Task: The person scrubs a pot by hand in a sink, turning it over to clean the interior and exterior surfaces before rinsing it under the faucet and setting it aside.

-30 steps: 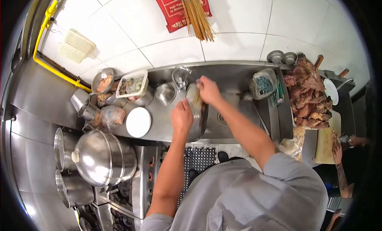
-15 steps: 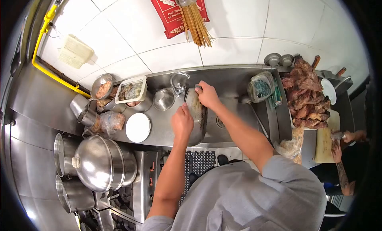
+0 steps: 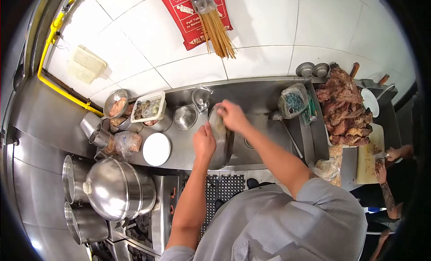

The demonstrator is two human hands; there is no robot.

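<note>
An oblong metal pan [image 3: 220, 155] with a dirty inner side is held tilted over the left edge of the sink. My left hand [image 3: 204, 142] is closed on the pan's left rim, its thumb pointing up. At the pan's upper end is my right hand [image 3: 232, 116], its fingers bent and slightly blurred; what it holds, if anything, is hidden. The faucet [image 3: 202, 99] stands just above and to the left of the pan.
White plates [image 3: 156, 149], a metal bowl [image 3: 185, 117] and a basket [image 3: 149, 107] sit left. On the right are a ladle [image 3: 292, 137], a blue-filled container [image 3: 294, 101], piled meat [image 3: 343, 103] and a co-worker's hands [image 3: 380, 170] at a cutting board [image 3: 364, 162].
My right hand has moved slightly left and down along the pan's upper end. My left hand stays on the rim. The whole view has shifted a little.
</note>
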